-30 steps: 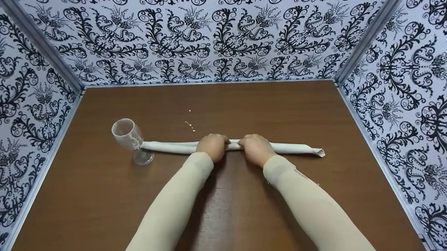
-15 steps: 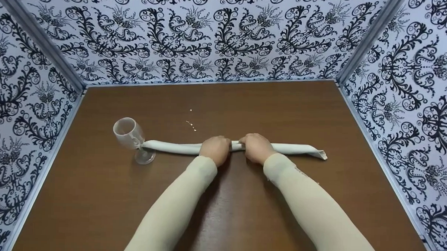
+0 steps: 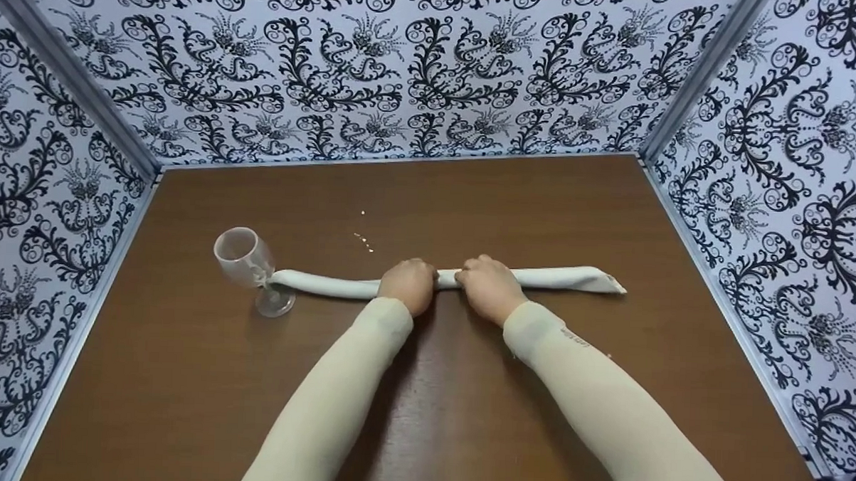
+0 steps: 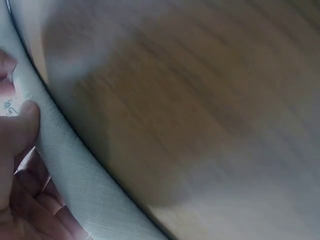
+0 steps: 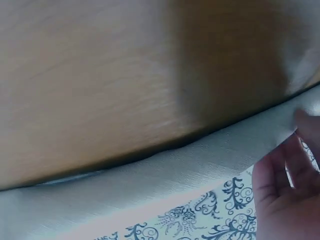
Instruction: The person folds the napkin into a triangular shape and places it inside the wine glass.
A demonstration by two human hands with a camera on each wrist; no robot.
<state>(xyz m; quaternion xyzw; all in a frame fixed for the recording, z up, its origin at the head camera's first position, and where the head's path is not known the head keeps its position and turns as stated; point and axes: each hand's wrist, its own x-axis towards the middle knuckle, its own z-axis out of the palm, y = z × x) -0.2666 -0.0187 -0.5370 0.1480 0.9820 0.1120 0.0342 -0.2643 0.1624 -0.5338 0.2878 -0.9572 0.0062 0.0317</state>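
Note:
A long, pale rolled cloth (image 3: 330,286) runs sideways across the wooden table. My left hand (image 3: 407,286) grips it near the middle. Just to the right, my right hand (image 3: 492,289) holds the same roll, a short stretch of cloth showing between the hands. In the left wrist view, the thumb presses the cloth (image 4: 82,177) while the fingers curl behind it. The right wrist view has the thumb on the cloth's (image 5: 165,170) near side and fingers behind. The roll's right end tapers to a loose corner. Its left end reaches a stemmed glass (image 3: 246,259).
The glass stands upright at the left, with something small and pale tied at its stem. Several small white specks (image 3: 364,240) lie on the brown table (image 3: 472,199) beyond the hands. Patterned black-and-white walls (image 3: 434,70) rise at the back and both sides.
The right part of the roll has swung slightly away from me, and its loose end has turned. Both hands keep their grip in nearly the same place. The glass stays put.

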